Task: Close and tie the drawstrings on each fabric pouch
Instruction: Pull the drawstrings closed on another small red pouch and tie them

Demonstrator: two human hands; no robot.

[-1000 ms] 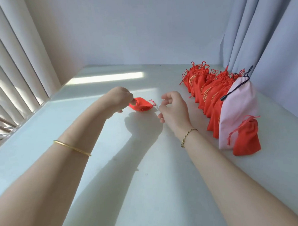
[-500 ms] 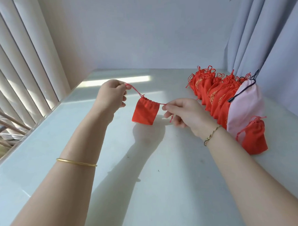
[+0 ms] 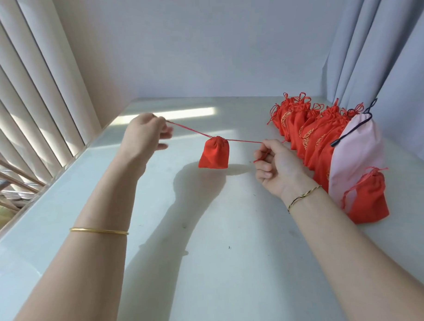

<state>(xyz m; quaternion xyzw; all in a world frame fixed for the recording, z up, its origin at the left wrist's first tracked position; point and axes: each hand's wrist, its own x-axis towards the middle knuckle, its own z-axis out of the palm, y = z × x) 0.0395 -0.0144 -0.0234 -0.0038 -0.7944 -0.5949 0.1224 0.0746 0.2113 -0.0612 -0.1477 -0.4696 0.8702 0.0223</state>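
Above the middle of the pale worktop point(image 3: 210, 268), a small red pouch point(image 3: 214, 154) hangs between the two hands, strung on its own cords. The left hand point(image 3: 145, 136) pinches the left drawstring point(image 3: 190, 130) at its fingertips, with the other fingers loosely spread. The right hand point(image 3: 276, 165) is curled round the right drawstring point(image 3: 245, 141), and a short red tail shows below its fingers. Both cords run taut and nearly straight out from the pouch mouth, which is gathered into tight pleats. The pouch bottom seems to hang just clear of the worktop, over its own shadow, though contact cannot be ruled out.

The step in hand looks like the closing pull: the mouth appears fully cinched, so the closing half is about done for this pouch and the tying half is not yet begun.

The next move would call for bringing the two hands together so the cords go slack, crossing one over the other near the mouth, and drawing a knot or bow down snug without letting the gathers loosen.

Along the right side, by the grey curtain point(image 3: 371, 58), stands a row of red pouches point(image 3: 308, 133) with looped cords at their tops. A pink pouch point(image 3: 357, 155) and one more red pouch point(image 3: 368, 198) stand at its near end.
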